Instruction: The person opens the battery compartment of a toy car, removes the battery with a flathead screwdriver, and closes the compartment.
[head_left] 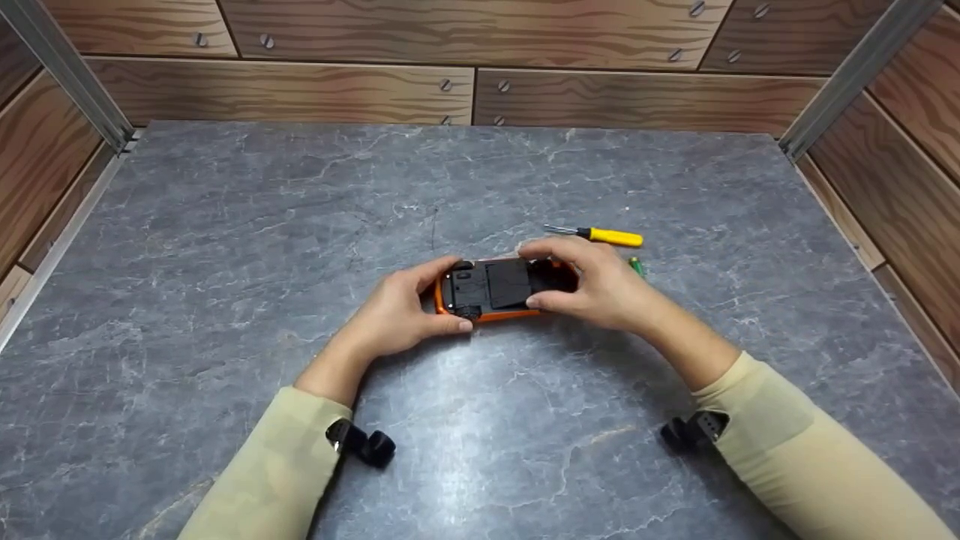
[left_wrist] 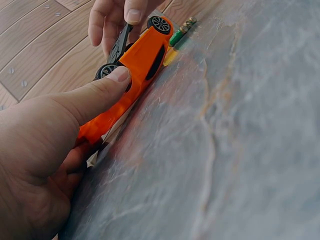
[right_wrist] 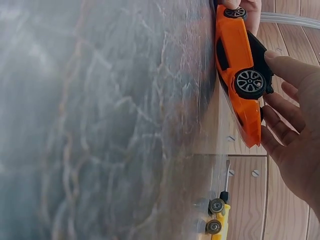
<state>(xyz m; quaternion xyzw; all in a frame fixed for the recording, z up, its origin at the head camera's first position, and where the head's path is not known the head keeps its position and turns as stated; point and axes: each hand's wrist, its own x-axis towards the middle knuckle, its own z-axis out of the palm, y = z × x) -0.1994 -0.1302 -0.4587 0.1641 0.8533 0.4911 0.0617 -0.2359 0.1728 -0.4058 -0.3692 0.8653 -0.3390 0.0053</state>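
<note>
An orange toy car (left_wrist: 142,52) lies upside down on the table, its black underside facing up in the head view. My left hand (head_left: 397,311) grips one end of it, with thumb and fingers on opposite sides by the wheels. My right hand (head_left: 607,283) pinches a black base plate (head_left: 508,283) between thumb and fingers. In the left wrist view this plate tilts up from the orange body at the far end. The right hand hides part of that end in the head view. How far the plate is detached, I cannot tell.
A screwdriver (head_left: 615,237) with a yellow handle lies behind my right hand. Green batteries (head_left: 636,266) lie beside that hand, partly hidden; two round ends show in the right wrist view. Wood-patterned panels (head_left: 337,90) bound the grey marbled table (head_left: 225,225).
</note>
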